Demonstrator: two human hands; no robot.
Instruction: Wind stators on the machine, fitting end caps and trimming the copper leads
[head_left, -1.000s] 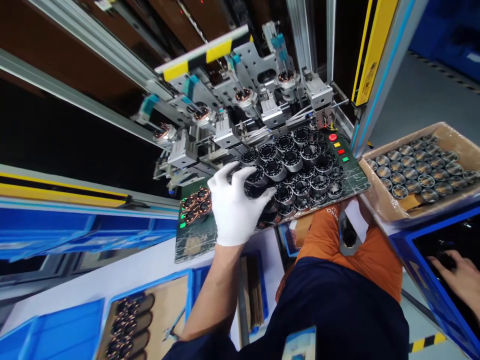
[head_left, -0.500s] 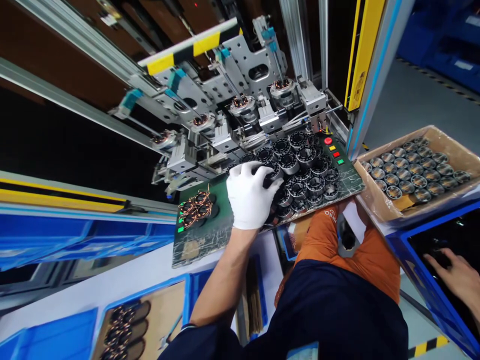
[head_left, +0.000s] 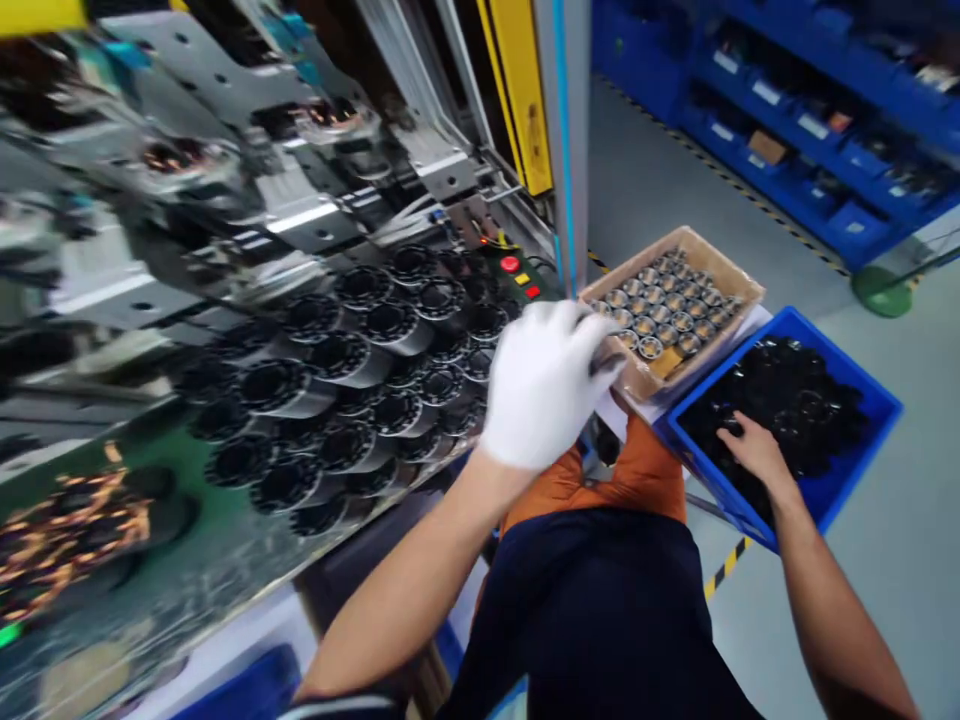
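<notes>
My left hand (head_left: 546, 388), in a white glove, hovers curled between the green work plate (head_left: 187, 545) and the cardboard box (head_left: 739, 298). A small grey-dark round part shows at its fingertips, blurred. Many black ring-shaped cores (head_left: 352, 362) stand packed on the plate to its left. The box holds rows of silvery round parts (head_left: 667, 305). My bare right hand (head_left: 754, 452) reaches into the blue bin (head_left: 862, 392), fingers stretched onto the black parts (head_left: 795, 400) heaped inside.
A winding machine (head_left: 225, 150) with metal fixtures rises behind the plate. Copper-wound cores (head_left: 67, 530) lie at the plate's left end. Red and yellow buttons (head_left: 510, 264) sit by a yellow-blue post (head_left: 559, 120). Blue shelving (head_left: 787, 120) lines the far aisle.
The view has swung right. My left hand left the black cores and moved right toward the cardboard box, still curled. My right hand stays in the blue bin.
</notes>
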